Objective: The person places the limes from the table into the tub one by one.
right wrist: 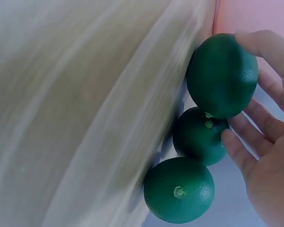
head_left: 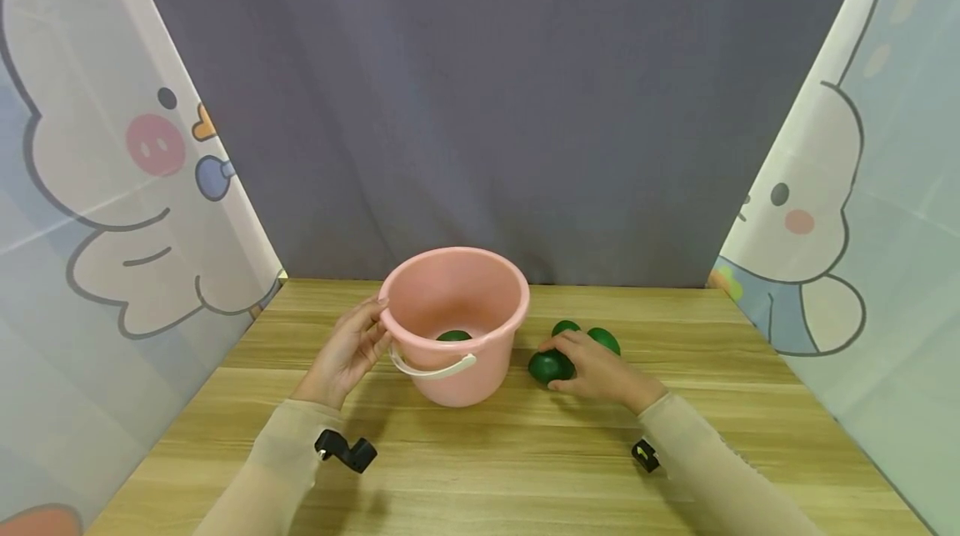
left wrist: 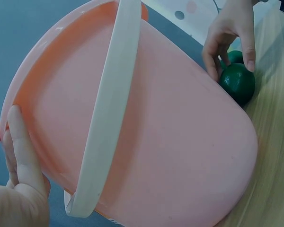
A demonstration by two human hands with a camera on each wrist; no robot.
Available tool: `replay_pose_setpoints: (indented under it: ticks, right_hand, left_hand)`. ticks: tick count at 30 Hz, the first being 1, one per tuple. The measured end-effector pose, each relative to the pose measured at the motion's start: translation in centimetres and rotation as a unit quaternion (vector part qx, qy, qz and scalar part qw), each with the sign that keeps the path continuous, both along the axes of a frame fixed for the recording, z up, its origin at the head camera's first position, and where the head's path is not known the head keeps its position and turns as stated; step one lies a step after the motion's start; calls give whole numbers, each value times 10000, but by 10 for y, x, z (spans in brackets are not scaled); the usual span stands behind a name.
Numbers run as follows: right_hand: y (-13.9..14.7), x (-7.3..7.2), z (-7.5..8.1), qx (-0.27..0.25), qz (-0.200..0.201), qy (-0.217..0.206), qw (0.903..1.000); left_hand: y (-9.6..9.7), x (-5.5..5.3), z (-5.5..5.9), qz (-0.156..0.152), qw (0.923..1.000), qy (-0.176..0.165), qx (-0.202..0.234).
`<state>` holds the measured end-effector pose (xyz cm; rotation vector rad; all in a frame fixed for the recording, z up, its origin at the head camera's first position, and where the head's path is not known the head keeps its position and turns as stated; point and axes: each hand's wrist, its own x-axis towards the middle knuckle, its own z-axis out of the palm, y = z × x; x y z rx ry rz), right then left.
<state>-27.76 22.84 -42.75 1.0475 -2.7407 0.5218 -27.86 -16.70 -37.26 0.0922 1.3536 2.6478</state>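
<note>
A pink bucket (head_left: 459, 373) with a white handle (head_left: 433, 371) stands upright on the table. My left hand (head_left: 350, 354) holds its rim at the left side, fingers at the lip in the left wrist view. Inside the bucket, part of a green lime (head_left: 453, 336) shows. To the right, my right hand (head_left: 596, 367) has its thumb and fingers around the nearest dark green lime (right wrist: 222, 75), close beside the bucket. Two more limes sit by that hand: a middle lime (right wrist: 201, 136) behind its fingers and an outer lime (right wrist: 179, 190).
The wood-grain table (head_left: 480, 469) ends at a dark grey curtain (head_left: 480, 111) behind the bucket. Printed cartoon sheets (head_left: 862, 186) hang along both sides. A black wrist mount (head_left: 345, 450) sits on the left sleeve.
</note>
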Motion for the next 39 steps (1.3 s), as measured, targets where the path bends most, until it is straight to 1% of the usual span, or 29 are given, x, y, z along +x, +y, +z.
replay_pose_setpoints:
  ticks: [6, 13, 23, 29, 32, 39]
  right_hand:
    - [-2, 0, -2, 38, -39, -18, 10000]
    - [-2, 1, -2, 32, 13, 64, 10000]
    - [-2, 3, -3, 24, 7, -2, 10000]
    - [-3, 3, -6, -84, 105, 27, 9999]
    - [-4, 3, -8, -156, 148, -19, 9998]
    - [-5, 4, -9, -213, 106, -137, 9996]
  left_hand:
    - [-1, 0, -1, 1, 10000, 19, 17]
    - [0, 1, -1, 2, 10000, 51, 14]
    - [-1, 0, -1, 33, 10000, 10, 18]
    - [-1, -1, -2, -2, 10000, 17, -19]
    - [0, -1, -2, 0, 10000, 7, -26]
    - [0, -1, -1, 34, 10000, -20, -11]
